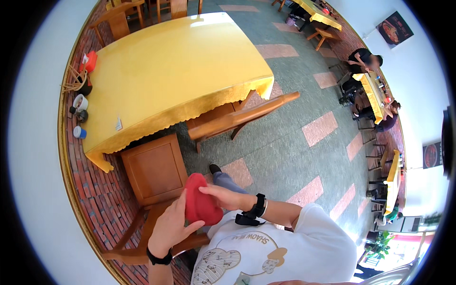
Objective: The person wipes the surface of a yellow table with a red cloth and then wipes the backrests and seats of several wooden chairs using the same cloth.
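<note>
A folded red cloth [199, 202] is bunched between my two hands, in front of my white shirt. My left hand [170, 228] lies along its left side, with the fingers up against it and the thumb near its lower edge. From the right, my right hand [225, 197] grips the cloth, its thumb pressed on top. Both wrists wear dark bands. Just beyond the cloth is a wooden chair [156, 171], and past it stands a table with a shiny yellow cover [175, 61].
Along the brick wall, the table bears a red box [89, 61], a chopstick holder [84, 85], small jars and a blue-lidded container [80, 132]. A small white paper [118, 124] lies near its edge. Another wooden chair [242, 116] is half tucked in. People sit at tables far right.
</note>
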The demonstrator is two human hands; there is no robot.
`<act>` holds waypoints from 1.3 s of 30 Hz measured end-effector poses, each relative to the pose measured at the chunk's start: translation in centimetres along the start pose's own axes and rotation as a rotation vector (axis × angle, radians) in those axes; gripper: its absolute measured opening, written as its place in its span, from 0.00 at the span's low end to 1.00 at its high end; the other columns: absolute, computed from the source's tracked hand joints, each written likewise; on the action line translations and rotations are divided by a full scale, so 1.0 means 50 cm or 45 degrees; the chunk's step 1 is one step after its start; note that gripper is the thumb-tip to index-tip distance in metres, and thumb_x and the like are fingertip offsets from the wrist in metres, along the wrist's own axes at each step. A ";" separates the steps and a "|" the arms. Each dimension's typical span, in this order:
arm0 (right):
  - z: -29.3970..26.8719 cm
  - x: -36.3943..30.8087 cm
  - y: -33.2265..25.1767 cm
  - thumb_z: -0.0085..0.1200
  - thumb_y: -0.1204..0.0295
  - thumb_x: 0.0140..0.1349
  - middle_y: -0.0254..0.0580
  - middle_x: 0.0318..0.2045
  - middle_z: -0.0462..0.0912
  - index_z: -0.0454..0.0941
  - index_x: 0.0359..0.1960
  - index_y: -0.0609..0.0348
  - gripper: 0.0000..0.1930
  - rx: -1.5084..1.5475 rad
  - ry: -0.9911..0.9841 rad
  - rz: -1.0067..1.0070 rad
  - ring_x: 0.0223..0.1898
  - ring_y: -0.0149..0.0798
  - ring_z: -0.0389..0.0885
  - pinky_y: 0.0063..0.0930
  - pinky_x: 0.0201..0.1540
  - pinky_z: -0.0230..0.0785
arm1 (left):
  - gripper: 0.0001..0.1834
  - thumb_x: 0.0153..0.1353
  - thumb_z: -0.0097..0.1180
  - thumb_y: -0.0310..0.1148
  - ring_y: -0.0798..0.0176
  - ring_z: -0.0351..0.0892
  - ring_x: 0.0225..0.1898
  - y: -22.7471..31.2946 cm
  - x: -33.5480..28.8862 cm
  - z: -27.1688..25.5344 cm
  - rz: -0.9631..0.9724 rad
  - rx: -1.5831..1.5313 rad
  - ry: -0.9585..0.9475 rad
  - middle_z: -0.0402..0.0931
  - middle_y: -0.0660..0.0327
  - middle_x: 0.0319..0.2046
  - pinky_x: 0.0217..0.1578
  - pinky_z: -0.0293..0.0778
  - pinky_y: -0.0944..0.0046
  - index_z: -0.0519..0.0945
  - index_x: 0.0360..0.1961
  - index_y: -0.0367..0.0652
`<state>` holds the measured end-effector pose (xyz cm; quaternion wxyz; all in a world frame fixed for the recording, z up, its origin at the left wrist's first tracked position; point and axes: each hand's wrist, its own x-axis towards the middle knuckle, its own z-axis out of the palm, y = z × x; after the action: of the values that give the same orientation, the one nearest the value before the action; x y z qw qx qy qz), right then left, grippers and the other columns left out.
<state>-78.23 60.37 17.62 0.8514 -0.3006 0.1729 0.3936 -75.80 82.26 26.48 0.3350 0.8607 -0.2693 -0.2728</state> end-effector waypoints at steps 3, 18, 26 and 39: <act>-0.014 0.027 -0.071 0.52 0.59 0.71 0.35 0.65 0.68 0.60 0.70 0.48 0.29 -0.016 -0.121 0.055 0.64 0.36 0.70 0.36 0.61 0.70 | 0.45 0.55 0.67 0.38 0.40 0.73 0.59 -0.007 0.086 -0.001 -0.036 -0.175 0.131 0.69 0.44 0.61 0.59 0.71 0.52 0.58 0.70 0.39; 0.057 0.176 -0.274 0.52 0.78 0.66 0.44 0.48 0.79 0.80 0.45 0.60 0.08 -1.960 -0.157 -0.679 0.47 0.40 0.80 0.27 0.48 0.72 | 0.27 0.53 0.59 0.33 0.34 0.78 0.47 -0.375 0.056 0.048 -0.828 -0.431 0.655 0.79 0.39 0.43 0.47 0.74 0.46 0.69 0.54 0.40; 0.050 0.210 -0.346 0.55 0.77 0.63 0.51 0.50 0.78 0.78 0.45 0.62 0.09 -2.540 0.173 -0.960 0.50 0.53 0.79 0.38 0.53 0.71 | 0.28 0.53 0.60 0.35 0.35 0.79 0.48 -0.468 0.027 0.009 -1.124 -0.394 0.927 0.80 0.40 0.45 0.48 0.75 0.44 0.68 0.55 0.44; 0.007 0.234 -0.406 0.39 0.57 0.71 0.53 0.41 0.81 0.77 0.43 0.64 0.22 -2.574 -0.007 -0.160 0.41 0.54 0.80 0.43 0.44 0.71 | 0.51 0.53 0.68 0.42 0.32 0.61 0.66 -0.910 0.250 0.252 -1.695 -0.462 0.969 0.54 0.36 0.69 0.64 0.65 0.49 0.51 0.75 0.53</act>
<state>-55.11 56.87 19.31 0.2173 -0.8883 -0.2595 0.3106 -62.37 97.44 -17.96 0.3057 0.8071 0.4846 -0.1425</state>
